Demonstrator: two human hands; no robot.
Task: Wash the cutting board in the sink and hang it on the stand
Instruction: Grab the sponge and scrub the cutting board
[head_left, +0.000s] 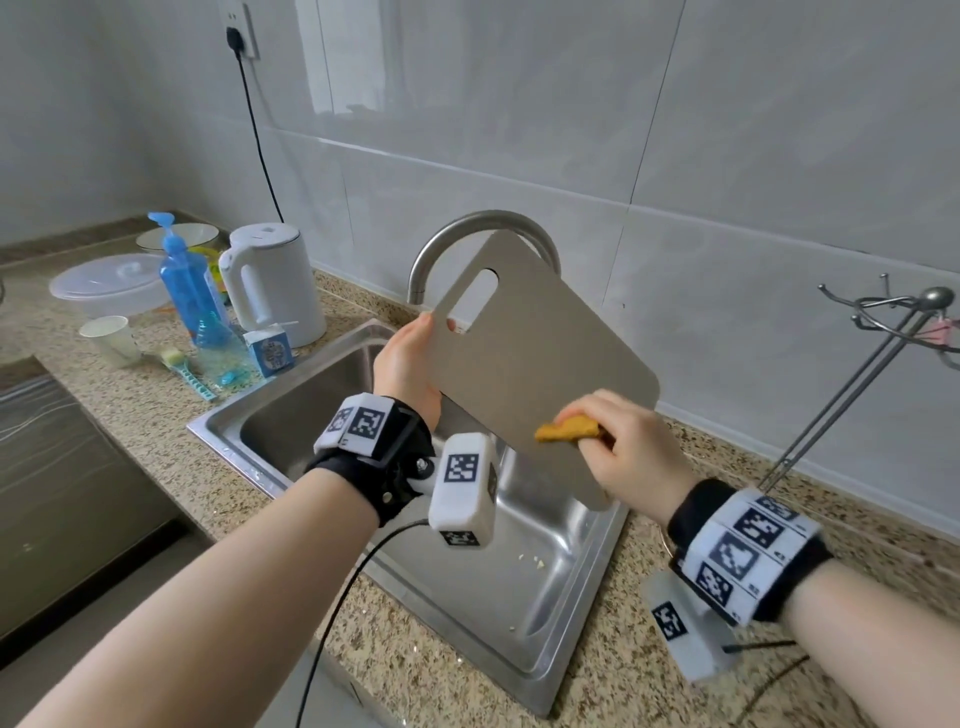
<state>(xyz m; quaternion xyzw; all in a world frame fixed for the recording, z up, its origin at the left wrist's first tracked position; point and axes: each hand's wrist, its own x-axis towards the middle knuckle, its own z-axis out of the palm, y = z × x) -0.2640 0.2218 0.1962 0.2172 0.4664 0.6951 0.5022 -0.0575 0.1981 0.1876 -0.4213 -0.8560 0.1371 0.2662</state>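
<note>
A grey metal cutting board (540, 353) with a slot handle is held tilted over the steel sink (291, 415). My left hand (410, 364) grips its left edge near the slot. My right hand (623, 447) presses a yellow-orange sponge (566, 431) against the board's lower face. The curved tap (467, 234) rises behind the board, with its spout partly hidden; no water shows. A metal hook stand (857, 374) stands on the counter at the far right.
Left of the sink are a white kettle (272, 286), a blue soap bottle (187, 280), a paper cup (111, 340), a lidded plastic bowl (109, 283) and a small carton (270, 353). A power cord (257, 130) hangs down the tiled wall. Food crumbs (532, 560) lie in the sink.
</note>
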